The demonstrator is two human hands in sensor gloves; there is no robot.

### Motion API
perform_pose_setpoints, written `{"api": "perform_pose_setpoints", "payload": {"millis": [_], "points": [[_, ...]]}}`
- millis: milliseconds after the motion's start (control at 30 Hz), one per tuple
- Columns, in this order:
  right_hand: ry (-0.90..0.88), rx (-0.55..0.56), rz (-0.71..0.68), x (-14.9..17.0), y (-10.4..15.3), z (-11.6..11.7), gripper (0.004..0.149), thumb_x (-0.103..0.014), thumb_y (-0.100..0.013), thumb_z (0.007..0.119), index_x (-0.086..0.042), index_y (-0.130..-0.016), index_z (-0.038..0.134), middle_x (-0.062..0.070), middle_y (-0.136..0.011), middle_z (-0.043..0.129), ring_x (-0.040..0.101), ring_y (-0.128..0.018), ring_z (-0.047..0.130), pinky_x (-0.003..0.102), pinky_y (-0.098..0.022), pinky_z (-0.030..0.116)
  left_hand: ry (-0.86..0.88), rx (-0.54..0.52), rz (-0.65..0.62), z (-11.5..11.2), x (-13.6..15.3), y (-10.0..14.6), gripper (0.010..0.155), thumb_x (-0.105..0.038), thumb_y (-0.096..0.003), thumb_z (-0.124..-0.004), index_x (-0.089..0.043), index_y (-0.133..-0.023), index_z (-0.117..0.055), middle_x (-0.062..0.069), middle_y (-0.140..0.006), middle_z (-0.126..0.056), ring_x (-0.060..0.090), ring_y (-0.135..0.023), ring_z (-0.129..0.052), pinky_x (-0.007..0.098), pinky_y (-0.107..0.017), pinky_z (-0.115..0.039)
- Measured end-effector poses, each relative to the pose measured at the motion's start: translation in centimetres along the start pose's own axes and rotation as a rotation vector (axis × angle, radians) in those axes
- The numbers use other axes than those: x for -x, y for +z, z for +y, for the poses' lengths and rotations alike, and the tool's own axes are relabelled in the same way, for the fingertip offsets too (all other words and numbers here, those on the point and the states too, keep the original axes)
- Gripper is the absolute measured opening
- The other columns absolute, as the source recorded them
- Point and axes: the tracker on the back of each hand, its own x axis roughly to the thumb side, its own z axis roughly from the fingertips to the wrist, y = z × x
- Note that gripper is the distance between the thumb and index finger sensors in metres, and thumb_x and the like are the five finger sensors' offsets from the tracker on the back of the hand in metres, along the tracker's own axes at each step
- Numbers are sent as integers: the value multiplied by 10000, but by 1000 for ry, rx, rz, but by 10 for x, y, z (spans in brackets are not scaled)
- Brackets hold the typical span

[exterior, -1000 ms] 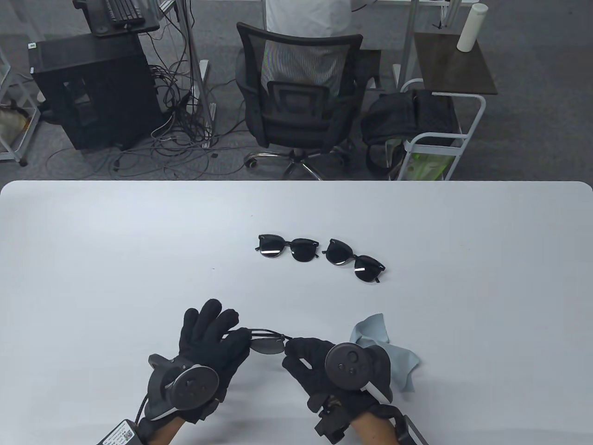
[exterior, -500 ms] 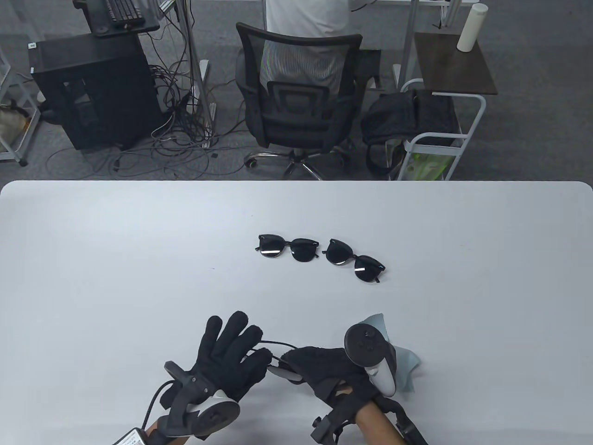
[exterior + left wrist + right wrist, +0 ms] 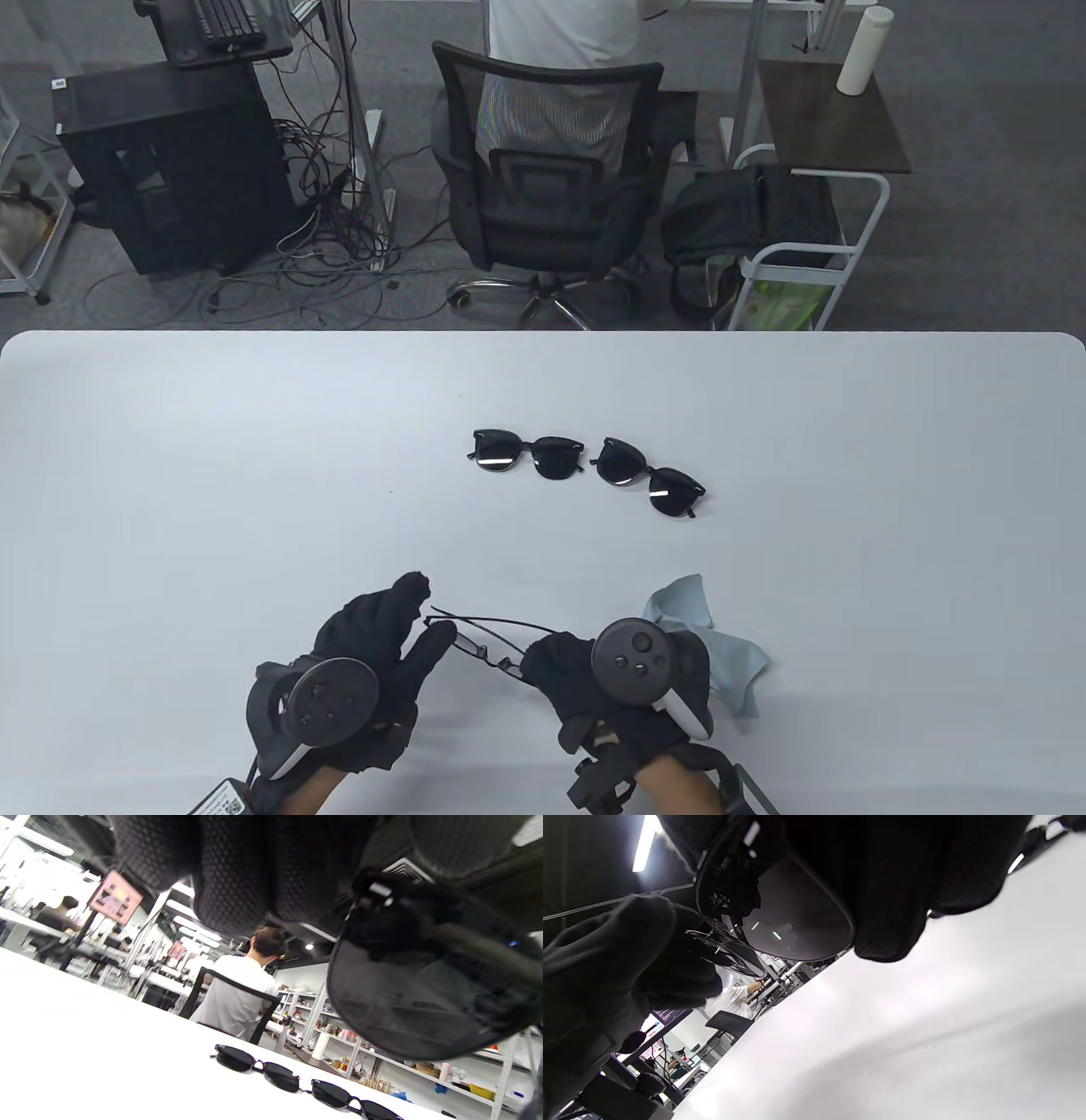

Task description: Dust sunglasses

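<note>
I hold one pair of dark sunglasses between both hands, just above the table's near edge. My left hand pinches its left end with curled fingers. My right hand grips its right end. One lens fills the left wrist view and also shows in the right wrist view, next to the left glove. A light blue cloth lies on the table beside my right hand, partly hidden by the tracker.
Two more pairs of black sunglasses lie side by side at the middle of the white table. They also show in the left wrist view. An office chair stands beyond the far edge.
My left hand's fingers went from spread to curled around the left end of the glasses. The held pair turned between my hands. The cloth and the other two pairs have not moved.
</note>
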Motion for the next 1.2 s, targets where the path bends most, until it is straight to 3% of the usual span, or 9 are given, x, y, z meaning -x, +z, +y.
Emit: {"api": "perform_pose_setpoints", "payload": {"millis": [267,533,667,833,967,1200], "points": [[102,57,-25,-5,3,-1,411,-461,-433,703,-172,-694,833,75,-681,982,279,-524,1039,461,-439,867,110,114,78,-5,7,-3,604,-676,-397,-803,-243,-815,-852,-70,-582,-995,192,-490,-1051,435,-436,-859],[63,198,22,1,4,-14,422,-482,-436,694,-179,-710,799,49,-685,968,243,-533,1042,436,-456,875,164,256,95,-10,7,-5,552,-664,-384,-834,-214,-689,-936,-95,-436,-1027,162,-375,-1079,421,-373,-886],[-19,212,40,4,4,-19,422,-494,-432,705,-195,-724,766,33,-710,943,230,-562,1036,428,-477,873,116,169,81,-6,4,-4,480,-621,-450,-771,-225,-668,-933,-122,-400,-1012,135,-348,-1076,404,-357,-894],[-223,215,67,10,5,-27,416,-499,-447,673,-215,-749,706,22,-767,888,245,-648,994,434,-533,842,199,85,136,0,11,-3,473,-602,-475,-720,-221,-688,-904,-131,-414,-1000,125,-354,-1072,397,-358,-893],[-429,190,91,17,4,-29,400,-484,-462,634,-225,-764,676,27,-806,849,264,-723,939,448,-578,805,319,78,189,3,16,-4,476,-596,-483,-688,-226,-717,-875,-136,-451,-994,123,-385,-1070,392,-373,-891],[-478,174,73,23,2,-29,394,-499,-460,653,-245,-758,699,10,-810,862,260,-762,913,442,-600,790,289,74,170,1,17,-4,470,-614,-487,-658,-263,-744,-837,-149,-504,-961,134,-470,-1044,402,-436,-863]]}}
